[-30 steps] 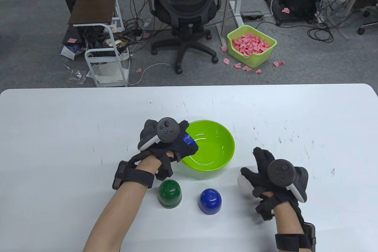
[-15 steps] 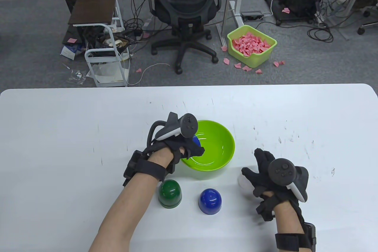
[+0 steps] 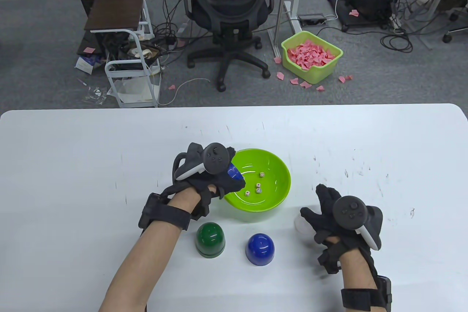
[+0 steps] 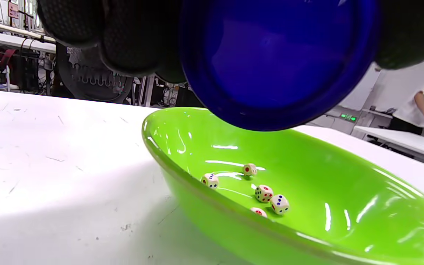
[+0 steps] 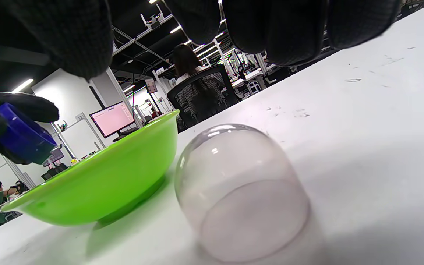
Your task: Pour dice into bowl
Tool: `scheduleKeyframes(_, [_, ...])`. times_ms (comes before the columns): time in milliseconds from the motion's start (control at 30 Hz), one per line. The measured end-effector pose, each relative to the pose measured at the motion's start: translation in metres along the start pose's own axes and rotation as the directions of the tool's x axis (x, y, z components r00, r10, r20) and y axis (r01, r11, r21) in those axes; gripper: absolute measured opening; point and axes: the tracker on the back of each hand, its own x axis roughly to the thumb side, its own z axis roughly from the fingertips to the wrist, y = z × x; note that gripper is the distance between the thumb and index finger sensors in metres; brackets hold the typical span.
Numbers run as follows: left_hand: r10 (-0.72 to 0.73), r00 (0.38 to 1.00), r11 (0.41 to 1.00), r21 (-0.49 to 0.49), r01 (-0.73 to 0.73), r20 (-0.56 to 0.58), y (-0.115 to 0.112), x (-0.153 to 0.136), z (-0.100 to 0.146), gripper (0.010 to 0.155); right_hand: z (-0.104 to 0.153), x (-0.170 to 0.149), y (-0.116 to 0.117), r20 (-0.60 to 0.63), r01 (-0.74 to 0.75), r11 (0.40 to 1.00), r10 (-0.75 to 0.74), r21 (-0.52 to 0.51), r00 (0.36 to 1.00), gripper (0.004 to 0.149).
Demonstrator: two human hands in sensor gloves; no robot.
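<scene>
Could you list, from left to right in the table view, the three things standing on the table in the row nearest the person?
green dome cup → blue dome cup → clear dome cup, partly hidden under the right hand.

You get bright, even overhead light; shadows under the hands are soft. Glare streaks the green bowl (image 4: 307,206) and blows out the white table (image 4: 50,184). Your glove fingers (image 5: 278,25) blur close to both wrist lenses, and the wrist views bend at the edges.
</scene>
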Motion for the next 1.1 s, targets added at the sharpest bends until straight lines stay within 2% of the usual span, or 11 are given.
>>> scheduleKeyframes(333, [0.166,0.983,0.979,0.105,-0.173,0.073,0.0,-0.026,0.053,0.104,0.0,0.0,0.002,-0.007,-0.018,1.0,0.018,0.013,1.0,0.083])
scheduleKeyframes(633, [0.348,0.931,0.916,0.168,-0.363,0.113,-0.011,-0.051,0.097,0.106,0.0,0.001,0.005,-0.006,-0.035,0.999,0.036,0.029,0.999,0.083])
scheduleKeyframes(933, [0.51,0.849,0.826,0.194,-0.528,0.141,-0.027,-0.062,0.128,0.107,-0.001,0.003,0.009,0.003,-0.048,0.998,0.048,0.045,0.999,0.084])
scheduleKeyframes(1100, [0.504,0.851,0.817,0.238,-0.525,0.146,-0.036,-0.064,0.137,0.107,-0.001,0.005,0.016,0.012,-0.098,0.993,0.097,0.07,0.995,0.084])
